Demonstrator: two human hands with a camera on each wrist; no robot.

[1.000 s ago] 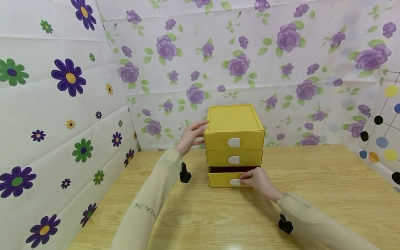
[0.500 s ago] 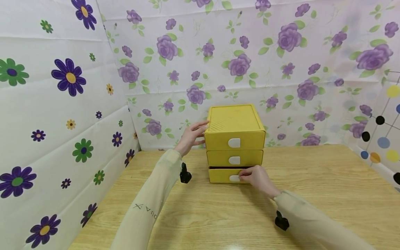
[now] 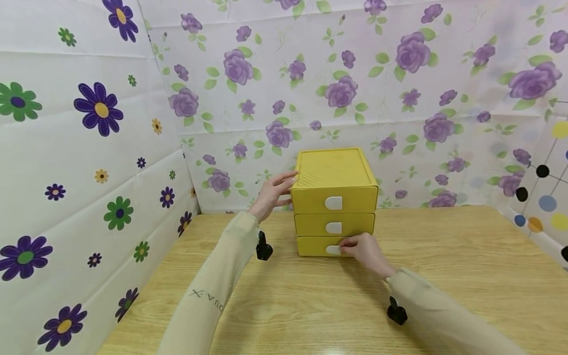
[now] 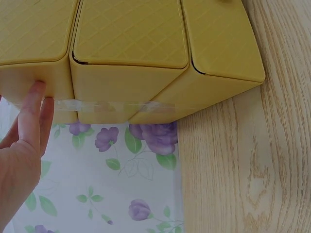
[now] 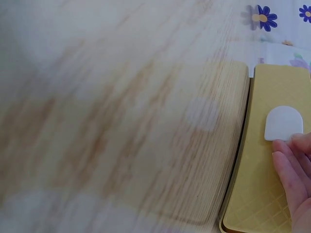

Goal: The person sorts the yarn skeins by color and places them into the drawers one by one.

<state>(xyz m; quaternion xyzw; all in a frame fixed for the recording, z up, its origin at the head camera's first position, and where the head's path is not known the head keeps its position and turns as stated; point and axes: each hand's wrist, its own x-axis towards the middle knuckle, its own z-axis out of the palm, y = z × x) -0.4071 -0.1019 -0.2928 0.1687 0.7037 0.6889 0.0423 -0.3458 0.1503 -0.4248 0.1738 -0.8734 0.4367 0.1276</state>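
A yellow three-drawer storage box [image 3: 335, 167] stands at the back of the table, each drawer front with a white rounded handle. My left hand [image 3: 270, 195] rests against the upper left side of the box, fingers extended; the left wrist view shows fingertips of this hand [image 4: 26, 133] touching the top section's side. Low at the front, my right hand [image 3: 367, 252] pinches the right end of the bottom drawer's handle [image 3: 333, 250] between thumb and fingers. In the right wrist view the handle [image 5: 284, 124] shows white against the drawer front. All three drawer fronts sit flush.
The box stands on a wood-grain table [image 3: 284, 305], close to a flowered cloth backdrop [image 3: 248, 98]. Another flowered cloth [image 3: 146, 113] hangs along the left, and a dotted one [image 3: 543, 187] on the right. Black wrist cameras [image 3: 264, 246] are strapped under both sleeves.
The bottom drawer has slid back from partly pulled out to flush with the box, my right hand moving inward with its handle. The left hand has stayed against the box's side.
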